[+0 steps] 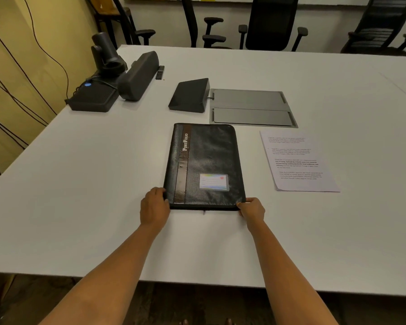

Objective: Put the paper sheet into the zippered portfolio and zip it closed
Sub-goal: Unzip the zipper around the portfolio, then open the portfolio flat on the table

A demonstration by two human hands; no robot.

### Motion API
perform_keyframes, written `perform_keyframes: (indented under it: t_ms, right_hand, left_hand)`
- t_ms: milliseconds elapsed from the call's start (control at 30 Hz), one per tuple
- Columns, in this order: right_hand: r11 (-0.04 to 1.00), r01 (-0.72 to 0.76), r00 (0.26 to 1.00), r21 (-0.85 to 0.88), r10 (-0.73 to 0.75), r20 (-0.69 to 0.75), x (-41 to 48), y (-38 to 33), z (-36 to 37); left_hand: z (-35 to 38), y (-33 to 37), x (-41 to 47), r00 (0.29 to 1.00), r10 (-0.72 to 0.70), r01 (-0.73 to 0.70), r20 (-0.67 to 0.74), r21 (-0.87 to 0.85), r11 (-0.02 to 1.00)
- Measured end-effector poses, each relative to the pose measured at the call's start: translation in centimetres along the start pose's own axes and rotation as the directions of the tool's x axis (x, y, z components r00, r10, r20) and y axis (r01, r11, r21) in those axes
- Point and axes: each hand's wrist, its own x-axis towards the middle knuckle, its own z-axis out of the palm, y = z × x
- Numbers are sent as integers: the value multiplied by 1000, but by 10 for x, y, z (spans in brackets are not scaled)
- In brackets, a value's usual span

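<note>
A black zippered portfolio [206, 165] lies closed and flat on the white table [80, 184], spine to the left, with a brown strip reading "PortFolio" and a small card window. My left hand [154, 207] grips its near left corner. My right hand [252, 208] grips its near right corner, thumb on top. A small zipper pull [204, 212] sticks out from the near edge between my hands. The printed paper sheet [298, 161] lies flat on the table to the right of the portfolio, apart from it.
Behind the portfolio sit a dark wedge-shaped console [190, 96] and a grey table hatch with two lids [251, 107]. At the far left stand a camera [106, 55], a speaker bar [138, 75] and a black box [92, 97]. Office chairs [272, 24] line the far side.
</note>
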Motion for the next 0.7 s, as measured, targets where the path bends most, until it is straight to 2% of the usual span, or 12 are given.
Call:
perform_keyframes:
  t_ms: [100, 233, 467, 700]
  right_hand:
    - [998, 42, 999, -55, -44, -21, -1, -4, 1]
    - [993, 66, 998, -99, -68, -12, 1, -12, 0]
    - [990, 68, 998, -121, -69, -2, 15, -25, -4]
    - [985, 101, 992, -141, -90, 84, 47, -45, -4]
  left_hand:
    - [6, 0, 3, 991, 99, -103, 92, 37, 994]
    - [12, 2, 6, 971, 143, -155, 190, 49, 987]
    - [21, 10, 18, 958, 162, -186, 235, 83, 979]
    - [34, 34, 55, 967, 140, -166, 215, 109, 980]
